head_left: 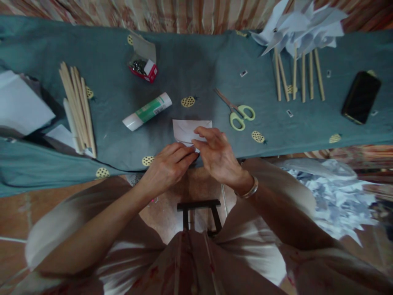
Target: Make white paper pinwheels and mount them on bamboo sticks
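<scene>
A small piece of white paper (pixel 188 128) with crease lines lies at the front edge of the cloth-covered table, its near side folded or bent up. My left hand (pixel 168 166) is closed, its fingertips pinching the paper's near edge. From the right, my right hand (pixel 219 157) rests on the same paper with curled fingers, the tips touching its right part. Both sets of fingertips meet close together, and they hide the near fold. A green-and-white glue stick (pixel 147 111) lies left of the paper. Scissors with light green handles (pixel 237 114) lie to the right, blades partly apart.
Wooden sticks (pixel 78 108) and white paper sheets (pixel 23 102) lie at the left. A red box of small metal pins (pixel 143 67) stands open at the back. Paper pinwheels on sticks (pixel 302 32) and a black phone (pixel 361 97) are right. A bag of paper pieces (pixel 336 196) sits below.
</scene>
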Demonstrator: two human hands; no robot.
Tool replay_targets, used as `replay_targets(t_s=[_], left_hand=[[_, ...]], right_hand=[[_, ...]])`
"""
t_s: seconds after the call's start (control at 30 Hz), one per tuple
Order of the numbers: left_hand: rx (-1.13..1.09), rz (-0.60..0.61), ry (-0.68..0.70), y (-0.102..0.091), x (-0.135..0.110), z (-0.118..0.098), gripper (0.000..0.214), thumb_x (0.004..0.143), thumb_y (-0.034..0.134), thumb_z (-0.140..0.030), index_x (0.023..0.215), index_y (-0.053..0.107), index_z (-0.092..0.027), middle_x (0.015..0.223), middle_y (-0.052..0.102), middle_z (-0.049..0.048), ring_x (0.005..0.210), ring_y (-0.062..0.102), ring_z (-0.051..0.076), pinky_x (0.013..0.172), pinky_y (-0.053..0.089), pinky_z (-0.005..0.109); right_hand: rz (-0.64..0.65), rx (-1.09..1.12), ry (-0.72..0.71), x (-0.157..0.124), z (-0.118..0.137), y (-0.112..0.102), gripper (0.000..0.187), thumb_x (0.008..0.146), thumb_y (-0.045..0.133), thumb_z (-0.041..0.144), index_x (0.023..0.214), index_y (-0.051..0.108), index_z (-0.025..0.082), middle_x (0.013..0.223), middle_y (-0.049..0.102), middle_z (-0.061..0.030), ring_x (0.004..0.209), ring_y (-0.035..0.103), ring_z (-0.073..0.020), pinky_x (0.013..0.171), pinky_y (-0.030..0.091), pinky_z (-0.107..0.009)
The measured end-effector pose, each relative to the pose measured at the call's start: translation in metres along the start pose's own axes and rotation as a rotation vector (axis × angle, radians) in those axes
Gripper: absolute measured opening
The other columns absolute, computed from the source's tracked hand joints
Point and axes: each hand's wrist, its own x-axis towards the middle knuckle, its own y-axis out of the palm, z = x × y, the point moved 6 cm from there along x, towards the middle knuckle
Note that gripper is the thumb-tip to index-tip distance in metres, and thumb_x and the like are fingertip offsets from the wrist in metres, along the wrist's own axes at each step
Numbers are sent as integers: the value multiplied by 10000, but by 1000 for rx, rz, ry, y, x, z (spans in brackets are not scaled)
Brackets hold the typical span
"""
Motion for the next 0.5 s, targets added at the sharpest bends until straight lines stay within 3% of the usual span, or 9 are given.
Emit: replay_targets(t_s=[0.3, 0.5], left_hand=[[20, -15, 22, -3, 2, 0, 206, 982, 507, -160, 1088, 682, -132, 1003, 720, 105, 944, 640, 214, 833, 572, 368], [31, -46, 15, -4, 2, -1, 179, 977, 523, -132, 1082, 668, -122, 987, 722, 101, 912, 638, 205, 809, 569, 351]], right_hand=[[-15, -23, -93, -8, 12, 10, 313, 992, 384, 115, 1148, 649, 172, 1291, 646, -134, 1160, 560, -269, 964, 447, -458], [-44, 14, -59, -5, 3, -1, 324, 943, 438, 105, 1152, 661, 213, 1309, 641, -113, 1187, 571, -268, 977, 467, -465]])
